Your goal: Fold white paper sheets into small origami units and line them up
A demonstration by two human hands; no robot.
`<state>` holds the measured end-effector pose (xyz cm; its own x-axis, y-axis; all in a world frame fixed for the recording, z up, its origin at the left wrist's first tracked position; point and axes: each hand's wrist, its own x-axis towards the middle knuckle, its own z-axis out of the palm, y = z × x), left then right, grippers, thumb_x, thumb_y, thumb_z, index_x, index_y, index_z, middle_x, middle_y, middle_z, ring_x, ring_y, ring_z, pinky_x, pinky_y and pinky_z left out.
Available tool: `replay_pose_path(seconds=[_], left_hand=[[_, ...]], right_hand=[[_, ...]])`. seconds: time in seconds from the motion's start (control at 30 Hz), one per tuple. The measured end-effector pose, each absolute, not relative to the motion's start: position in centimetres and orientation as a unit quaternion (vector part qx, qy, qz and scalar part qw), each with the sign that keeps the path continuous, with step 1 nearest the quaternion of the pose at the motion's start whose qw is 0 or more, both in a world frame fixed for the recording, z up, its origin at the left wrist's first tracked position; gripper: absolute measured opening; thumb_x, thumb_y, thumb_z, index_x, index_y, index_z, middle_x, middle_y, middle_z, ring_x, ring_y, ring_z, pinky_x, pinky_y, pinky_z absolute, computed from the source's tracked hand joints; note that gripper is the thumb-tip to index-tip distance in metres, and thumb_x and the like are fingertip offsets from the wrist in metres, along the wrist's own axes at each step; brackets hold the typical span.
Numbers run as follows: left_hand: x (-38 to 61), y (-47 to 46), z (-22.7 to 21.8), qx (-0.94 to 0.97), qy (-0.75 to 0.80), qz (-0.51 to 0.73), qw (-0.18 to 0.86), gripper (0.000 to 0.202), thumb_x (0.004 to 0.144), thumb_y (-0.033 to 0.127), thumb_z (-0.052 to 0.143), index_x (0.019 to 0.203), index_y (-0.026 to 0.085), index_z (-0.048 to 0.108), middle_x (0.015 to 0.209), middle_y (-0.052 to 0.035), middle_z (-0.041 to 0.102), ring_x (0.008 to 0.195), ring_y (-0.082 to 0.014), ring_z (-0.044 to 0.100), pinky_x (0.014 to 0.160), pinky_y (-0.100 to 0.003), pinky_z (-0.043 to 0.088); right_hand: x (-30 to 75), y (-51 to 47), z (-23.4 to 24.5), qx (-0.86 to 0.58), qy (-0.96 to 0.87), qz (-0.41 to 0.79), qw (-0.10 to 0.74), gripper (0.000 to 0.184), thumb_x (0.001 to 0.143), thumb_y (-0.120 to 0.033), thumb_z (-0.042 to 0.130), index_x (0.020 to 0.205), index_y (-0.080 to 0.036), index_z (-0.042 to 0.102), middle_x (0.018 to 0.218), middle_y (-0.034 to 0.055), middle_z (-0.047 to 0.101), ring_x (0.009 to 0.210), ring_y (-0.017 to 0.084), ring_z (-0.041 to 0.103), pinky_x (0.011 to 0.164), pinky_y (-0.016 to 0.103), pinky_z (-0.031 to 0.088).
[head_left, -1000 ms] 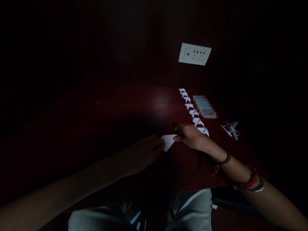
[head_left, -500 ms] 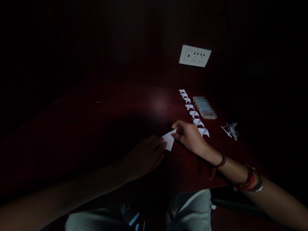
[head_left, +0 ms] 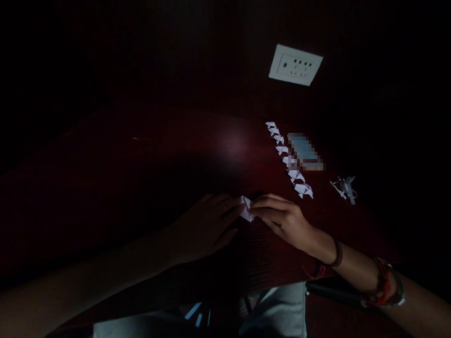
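Observation:
A small piece of folded white paper (head_left: 246,209) lies on the dark red table between my two hands. My left hand (head_left: 211,223), with a ring on one finger, pins the paper's left edge under its fingertips. From the other side, my right hand (head_left: 282,215) presses fingers and thumb together on the paper's right part, covering some of it. Beyond the right hand runs a slanting row of several folded white paper figures (head_left: 303,189), all alike. My left hand is in deep shadow, so its thumb is hard to make out.
A phone (head_left: 306,152), pixelated, lies right of the row. Nearer on the right is a small heap of pale strips (head_left: 347,188). A white wall socket (head_left: 296,65) sits above the table (head_left: 197,141). My legs (head_left: 278,312) are below its front edge.
The paper has gone from a larger flat shape to a smaller folded one. My right hand has swung its fingers over and down onto it. The view has shifted slightly.

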<state>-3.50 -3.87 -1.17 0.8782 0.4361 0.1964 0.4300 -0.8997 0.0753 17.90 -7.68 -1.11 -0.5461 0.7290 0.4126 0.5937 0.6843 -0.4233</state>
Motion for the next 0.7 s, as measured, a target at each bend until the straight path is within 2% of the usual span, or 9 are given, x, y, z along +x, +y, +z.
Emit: replay_pose_path(seconds=[0.2, 0.3, 0.4, 0.7], left_hand=[[-3.5, -3.9, -1.2, 0.97, 0.215, 0.116, 0.017, 0.038, 0.085, 0.029, 0.036, 0.121, 0.017, 0.039, 0.122, -0.0073, 0.042, 0.11, -0.022, 0.036, 0.09, -0.037, 0.03], [-3.6, -3.7, -1.3, 0.972, 0.201, 0.121, 0.011, 0.038, 0.084, 0.027, 0.037, 0.121, 0.017, 0.039, 0.13, -0.0081, 0.034, 0.117, -0.0227, 0.029, 0.092, -0.038, 0.028], [-3.7, -3.2, -1.2, 0.978, 0.182, 0.105, 0.01, 0.039, 0.086, 0.029, 0.035, 0.124, 0.018, 0.036, 0.135, -0.0049, 0.028, 0.122, -0.0221, 0.022, 0.095, -0.04, 0.024], [-3.7, -2.7, -1.6, 0.978, 0.182, 0.103, 0.028, 0.039, 0.086, 0.028, 0.035, 0.124, 0.021, 0.036, 0.133, -0.0007, 0.034, 0.121, -0.0188, 0.026, 0.096, -0.036, 0.022]], right_hand=[[18.1, -7.8, -1.4, -0.361, -0.894, 0.088, 0.25, 0.026, 0.085, -0.016, 0.039, 0.103, -0.014, 0.057, 0.099, 0.0072, 0.058, 0.099, 0.017, 0.048, 0.085, 0.032, 0.047], [18.1, -7.9, -1.4, -0.359, -0.899, 0.087, 0.237, 0.026, 0.085, -0.015, 0.039, 0.104, -0.014, 0.057, 0.099, 0.007, 0.058, 0.101, 0.017, 0.047, 0.086, 0.031, 0.046], [18.1, -7.8, -1.4, -0.358, -0.9, 0.091, 0.233, 0.026, 0.085, -0.015, 0.039, 0.104, -0.014, 0.057, 0.099, 0.0072, 0.058, 0.1, 0.017, 0.048, 0.086, 0.032, 0.047], [18.2, -7.5, -1.1, -0.355, -0.901, 0.098, 0.23, 0.022, 0.084, -0.017, 0.042, 0.098, -0.014, 0.059, 0.095, 0.0076, 0.059, 0.098, 0.016, 0.051, 0.084, 0.031, 0.048]])
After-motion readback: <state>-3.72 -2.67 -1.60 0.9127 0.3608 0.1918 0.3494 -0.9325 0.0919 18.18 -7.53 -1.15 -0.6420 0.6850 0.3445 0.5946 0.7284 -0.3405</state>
